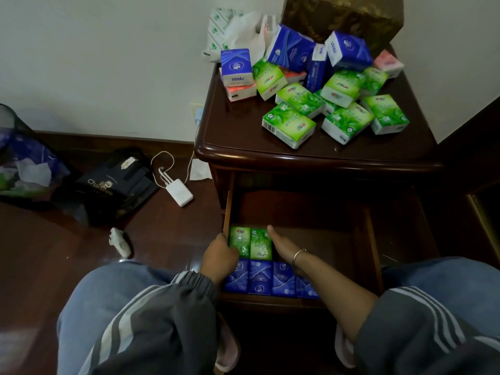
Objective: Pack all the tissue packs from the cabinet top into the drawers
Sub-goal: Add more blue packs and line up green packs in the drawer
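A dark wooden cabinet (319, 155) fills the right half of the frame. Its glossy top surface (232, 128) in the upper right carries a loose heap of tissue packs (319, 85): blue ones standing or tilted at the back, green ones lying forward, and pink ones at the heap's left and far right edges. Behind the heap stand a dark patterned box (343, 14) and a crumpled white plastic bag (243, 31).

Below the top, an open drawer (324, 239) occupies the lower centre. Along its near edge sits a row of blue packs (259, 277), upright and touching one another. Just behind them, in the drawer's left corner, stand two green packs (250, 243) side by side.

The left hand (220, 257) reaches in from the lower centre, its fingers curled against the left face of the green packs. The right hand (281, 246) lies flat and open, fingers together, its edge pressed against the right face of the same packs, so the pair stands between the two hands. A thin bracelet (299, 254) circles the right wrist. Whether either hand truly grips a pack cannot be told.

On the floor (162, 239) at left lie a black bag (116, 185), a white power bank (180, 192) with its cable, and a crumpled tissue (119, 239).
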The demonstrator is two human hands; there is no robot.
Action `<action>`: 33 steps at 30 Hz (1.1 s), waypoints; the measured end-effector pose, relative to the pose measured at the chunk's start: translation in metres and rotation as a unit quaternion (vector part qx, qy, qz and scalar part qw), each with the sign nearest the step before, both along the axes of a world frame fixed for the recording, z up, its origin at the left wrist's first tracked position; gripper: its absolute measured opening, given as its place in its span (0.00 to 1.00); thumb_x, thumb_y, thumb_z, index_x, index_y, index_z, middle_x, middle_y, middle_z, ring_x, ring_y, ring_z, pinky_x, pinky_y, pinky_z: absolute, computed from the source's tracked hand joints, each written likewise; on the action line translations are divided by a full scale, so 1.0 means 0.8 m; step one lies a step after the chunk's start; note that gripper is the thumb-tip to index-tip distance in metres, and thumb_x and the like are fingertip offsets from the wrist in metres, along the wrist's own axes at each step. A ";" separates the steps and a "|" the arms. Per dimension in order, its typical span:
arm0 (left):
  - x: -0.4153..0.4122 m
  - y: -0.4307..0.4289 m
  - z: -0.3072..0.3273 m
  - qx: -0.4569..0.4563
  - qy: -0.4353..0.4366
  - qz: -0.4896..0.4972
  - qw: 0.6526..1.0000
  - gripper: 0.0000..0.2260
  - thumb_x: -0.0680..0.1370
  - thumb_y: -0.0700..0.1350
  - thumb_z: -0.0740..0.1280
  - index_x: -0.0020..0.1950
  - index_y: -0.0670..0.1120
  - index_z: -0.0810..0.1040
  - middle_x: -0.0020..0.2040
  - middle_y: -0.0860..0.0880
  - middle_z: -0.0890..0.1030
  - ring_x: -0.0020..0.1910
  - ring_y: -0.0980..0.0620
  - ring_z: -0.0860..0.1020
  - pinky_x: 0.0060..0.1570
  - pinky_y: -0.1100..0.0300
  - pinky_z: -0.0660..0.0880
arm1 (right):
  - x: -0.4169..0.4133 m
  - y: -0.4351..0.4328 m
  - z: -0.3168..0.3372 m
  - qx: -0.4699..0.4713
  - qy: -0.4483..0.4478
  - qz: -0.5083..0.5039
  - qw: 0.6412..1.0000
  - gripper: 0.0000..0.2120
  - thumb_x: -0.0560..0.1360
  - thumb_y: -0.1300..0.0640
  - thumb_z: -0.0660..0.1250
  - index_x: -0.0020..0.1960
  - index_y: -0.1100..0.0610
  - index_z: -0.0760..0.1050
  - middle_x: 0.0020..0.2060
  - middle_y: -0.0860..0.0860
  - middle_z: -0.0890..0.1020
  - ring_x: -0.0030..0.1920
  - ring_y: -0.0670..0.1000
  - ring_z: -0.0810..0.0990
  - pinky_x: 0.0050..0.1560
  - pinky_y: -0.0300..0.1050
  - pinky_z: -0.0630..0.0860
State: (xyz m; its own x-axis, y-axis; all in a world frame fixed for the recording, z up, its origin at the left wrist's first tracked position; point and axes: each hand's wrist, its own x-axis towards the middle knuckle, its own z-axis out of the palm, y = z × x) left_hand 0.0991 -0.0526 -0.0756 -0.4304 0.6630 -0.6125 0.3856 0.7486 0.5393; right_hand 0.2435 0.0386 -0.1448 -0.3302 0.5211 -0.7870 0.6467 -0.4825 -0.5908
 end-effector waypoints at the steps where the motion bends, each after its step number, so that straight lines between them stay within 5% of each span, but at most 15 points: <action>1: 0.001 0.000 0.001 -0.001 0.001 0.000 1.000 0.09 0.77 0.40 0.60 0.56 0.39 0.69 0.55 0.39 0.77 0.51 0.42 0.76 0.44 0.57 0.67 | 0.000 0.002 0.000 0.037 -0.002 0.006 0.999 0.32 0.78 0.34 0.46 0.75 0.52 0.59 0.75 0.52 0.62 0.75 0.54 0.59 0.71 0.51 0.57; 6: 0.004 -0.003 0.006 0.008 0.021 -0.003 1.000 0.10 0.77 0.36 0.59 0.57 0.38 0.70 0.57 0.38 0.77 0.56 0.39 0.75 0.49 0.55 0.69 | -0.025 0.017 0.012 0.236 -0.006 0.097 0.967 0.25 0.81 0.42 0.49 0.71 0.53 0.67 0.70 0.53 0.69 0.70 0.53 0.67 0.68 0.48 0.62; 13: -0.002 0.000 0.001 -0.003 0.053 -0.022 0.998 0.08 0.78 0.37 0.58 0.56 0.38 0.70 0.56 0.38 0.77 0.54 0.40 0.76 0.47 0.56 0.69 | -0.044 0.017 -0.006 0.209 -0.060 0.268 0.938 0.27 0.80 0.38 0.44 0.71 0.50 0.65 0.70 0.53 0.70 0.66 0.54 0.72 0.54 0.43 0.70; 14: -0.002 0.001 0.001 -0.007 0.057 -0.022 0.998 0.09 0.78 0.37 0.57 0.57 0.38 0.70 0.56 0.38 0.77 0.55 0.40 0.76 0.47 0.56 0.69 | -0.042 0.017 -0.005 0.212 -0.065 0.279 0.934 0.28 0.79 0.37 0.42 0.73 0.49 0.62 0.72 0.52 0.67 0.69 0.54 0.68 0.60 0.46 0.68; 16: 0.000 0.003 0.002 -0.015 0.057 -0.020 0.998 0.09 0.78 0.36 0.57 0.57 0.38 0.70 0.57 0.38 0.77 0.55 0.40 0.76 0.49 0.55 0.70 | -0.035 0.013 -0.001 0.238 -0.070 0.295 0.923 0.28 0.79 0.37 0.40 0.75 0.46 0.55 0.75 0.49 0.60 0.76 0.51 0.54 0.73 0.57 0.45; 18: 0.003 0.006 0.006 -0.021 0.051 -0.013 0.998 0.10 0.78 0.36 0.57 0.58 0.37 0.70 0.58 0.37 0.76 0.57 0.40 0.75 0.52 0.54 0.70 | -0.029 0.005 0.012 0.274 -0.054 0.255 0.926 0.27 0.80 0.38 0.41 0.76 0.45 0.51 0.77 0.47 0.55 0.77 0.48 0.47 0.73 0.57 0.36; 25: 0.006 0.017 0.037 0.091 0.081 0.047 0.991 0.11 0.77 0.36 0.58 0.57 0.35 0.71 0.58 0.36 0.74 0.56 0.36 0.74 0.55 0.47 0.72 | 0.044 -0.027 0.139 0.424 0.036 0.181 0.887 0.21 0.80 0.44 0.51 0.72 0.47 0.63 0.73 0.44 0.64 0.72 0.38 0.53 0.74 0.47 0.52; 27: 0.003 0.021 0.053 0.158 0.085 0.057 0.982 0.12 0.76 0.35 0.58 0.58 0.36 0.73 0.58 0.37 0.75 0.57 0.38 0.74 0.58 0.46 0.72 | 0.073 -0.018 0.193 0.525 0.057 0.115 0.841 0.20 0.78 0.47 0.56 0.67 0.49 0.70 0.67 0.46 0.72 0.69 0.39 0.61 0.70 0.43 0.59; 30: 0.000 0.026 0.084 0.257 0.123 0.062 0.956 0.16 0.76 0.35 0.60 0.64 0.37 0.73 0.61 0.40 0.75 0.61 0.43 0.74 0.62 0.53 0.70 | 0.121 0.029 0.247 0.688 0.028 -0.012 0.725 0.15 0.75 0.57 0.61 0.60 0.60 0.76 0.60 0.55 0.79 0.64 0.51 0.73 0.66 0.47 0.67; 33: 0.002 0.034 0.120 0.353 0.171 0.052 0.919 0.13 0.77 0.37 0.62 0.61 0.39 0.75 0.59 0.42 0.75 0.60 0.48 0.73 0.59 0.61 0.67 | 0.162 0.099 0.266 0.695 -0.082 -0.126 0.703 0.17 0.76 0.58 0.61 0.63 0.64 0.72 0.60 0.61 0.76 0.63 0.60 0.73 0.65 0.53 0.67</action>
State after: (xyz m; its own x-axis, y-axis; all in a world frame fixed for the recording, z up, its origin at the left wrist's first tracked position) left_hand 0.1010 -0.0251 0.0203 -0.6009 0.7877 0.1361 0.5686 0.3016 0.7653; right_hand 0.3735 0.1179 0.0678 -0.0534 0.8504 0.5234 0.7587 0.3754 -0.5324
